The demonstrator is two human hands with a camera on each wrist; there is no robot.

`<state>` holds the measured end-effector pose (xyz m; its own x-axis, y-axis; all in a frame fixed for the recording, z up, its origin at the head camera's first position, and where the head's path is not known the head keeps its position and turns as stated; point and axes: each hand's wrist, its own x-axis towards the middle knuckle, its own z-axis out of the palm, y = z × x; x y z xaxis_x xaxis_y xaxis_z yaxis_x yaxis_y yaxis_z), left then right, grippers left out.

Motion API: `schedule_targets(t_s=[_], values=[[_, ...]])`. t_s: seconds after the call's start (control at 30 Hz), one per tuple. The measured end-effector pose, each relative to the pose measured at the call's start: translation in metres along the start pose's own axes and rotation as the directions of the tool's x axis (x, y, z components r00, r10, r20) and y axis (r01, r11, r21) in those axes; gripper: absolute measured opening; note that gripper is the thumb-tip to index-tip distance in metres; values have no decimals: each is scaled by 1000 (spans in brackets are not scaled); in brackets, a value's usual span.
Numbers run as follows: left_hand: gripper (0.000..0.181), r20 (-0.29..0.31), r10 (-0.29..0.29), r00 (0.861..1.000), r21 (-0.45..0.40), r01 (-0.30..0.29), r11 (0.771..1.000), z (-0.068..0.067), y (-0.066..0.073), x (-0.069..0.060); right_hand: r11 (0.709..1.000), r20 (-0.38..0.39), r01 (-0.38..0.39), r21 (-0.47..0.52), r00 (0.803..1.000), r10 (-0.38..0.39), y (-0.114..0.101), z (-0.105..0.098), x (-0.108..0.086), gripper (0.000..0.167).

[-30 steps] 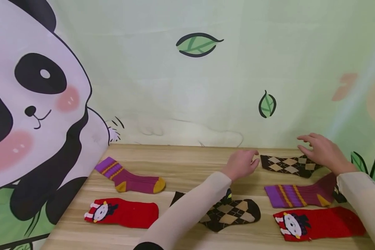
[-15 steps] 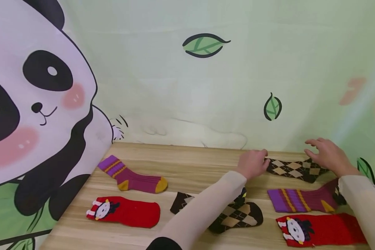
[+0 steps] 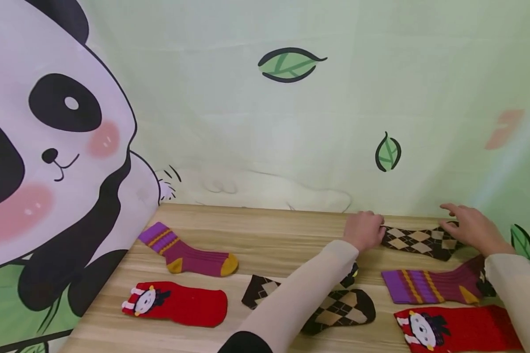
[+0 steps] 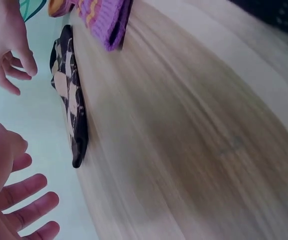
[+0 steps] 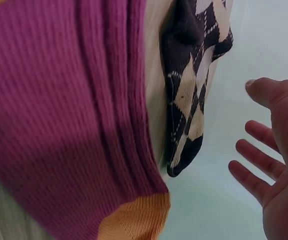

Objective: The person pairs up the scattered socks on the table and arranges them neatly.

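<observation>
A black-and-tan argyle sock (image 3: 417, 240) lies flat near the table's back edge. At its left end, in the head view, is my left hand (image 3: 364, 230). The left wrist view shows this hand (image 4: 13, 185) with loosely extended fingers, apart from the argyle sock (image 4: 69, 95). My right hand (image 3: 474, 229) hovers over the sock's right end. In the right wrist view its fingers are spread and relaxed, with a gap between the hand (image 5: 279, 145) and the sock (image 5: 191, 95). Neither hand holds anything.
A purple sock (image 3: 433, 284) and a red sock (image 3: 472, 327) lie in front at right. Another argyle sock (image 3: 346, 311) is partly under my left forearm. Farther left lie a purple sock (image 3: 198, 257) and a red sock (image 3: 190, 304). A printed backdrop (image 3: 229, 122) stands behind.
My left hand has moved right, up to the left end of the back argyle sock. The right hand has shifted slightly right and down in view. The socks look unmoved on the table.
</observation>
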<state>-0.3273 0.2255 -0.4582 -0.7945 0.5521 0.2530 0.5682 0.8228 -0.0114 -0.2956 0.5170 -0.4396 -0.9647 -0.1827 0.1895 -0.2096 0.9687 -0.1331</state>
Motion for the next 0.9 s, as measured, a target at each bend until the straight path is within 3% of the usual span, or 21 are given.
schedule_targets(t_s=[0.17, 0.33, 0.6, 0.9], values=[[31, 62, 19, 998, -10, -18, 1000, 1, 8, -3, 1000, 27, -3, 5, 1000, 2, 4, 0, -2, 61], [34, 107, 3, 994, -62, 4, 998, 4, 16, -3, 1000, 78, -15, -5, 997, 16, 5, 1, -2, 62], [41, 197, -21, 980, -63, 34, 997, 11, 23, -5, 999, 118, -45, -10, 992, 45, 7, 3, -5, 62], [45, 221, -21, 975, -73, 38, 997, 9, 23, -16, 998, 171, -52, -18, 984, 54, 13, 10, -3, 69]])
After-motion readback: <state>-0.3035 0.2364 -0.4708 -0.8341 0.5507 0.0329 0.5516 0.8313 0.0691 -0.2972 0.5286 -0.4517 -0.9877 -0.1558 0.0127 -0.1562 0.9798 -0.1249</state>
